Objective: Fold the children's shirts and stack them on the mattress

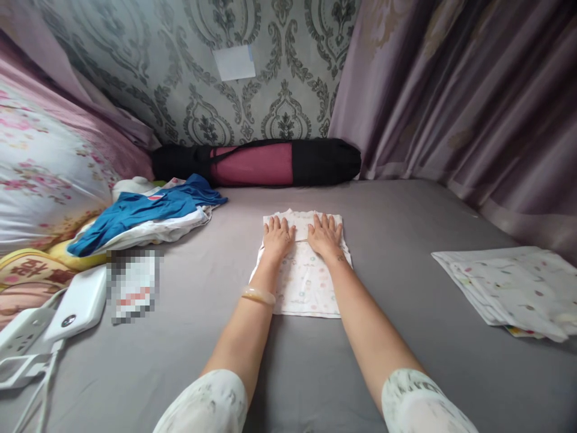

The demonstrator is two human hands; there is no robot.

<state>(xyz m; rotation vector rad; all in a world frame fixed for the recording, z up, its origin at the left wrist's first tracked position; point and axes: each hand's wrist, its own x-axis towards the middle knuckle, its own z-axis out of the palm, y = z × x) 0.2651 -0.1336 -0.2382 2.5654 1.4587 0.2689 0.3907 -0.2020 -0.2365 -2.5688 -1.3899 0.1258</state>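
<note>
A white garment with a pale printed pattern [304,285] lies folded on the grey bed sheet [216,264] in front of me. On its upper left part rests my left hand [278,237], palm down with the fingers stretched out. Level with it, my right hand [325,236] lies flat on the upper right part, its fingers spread. Both hands press on the cloth without gripping it. A folded edge of the fabric shows between them. What kind of garment it is, I cannot tell.
Folded white printed cloths [518,288] lie at the right. On the left are a blue garment [148,210] over other clothes, a white power bank [81,300], a power strip [22,331] and cables. A long black and red bag [252,164] lies along the wall, beside purple curtains [428,90].
</note>
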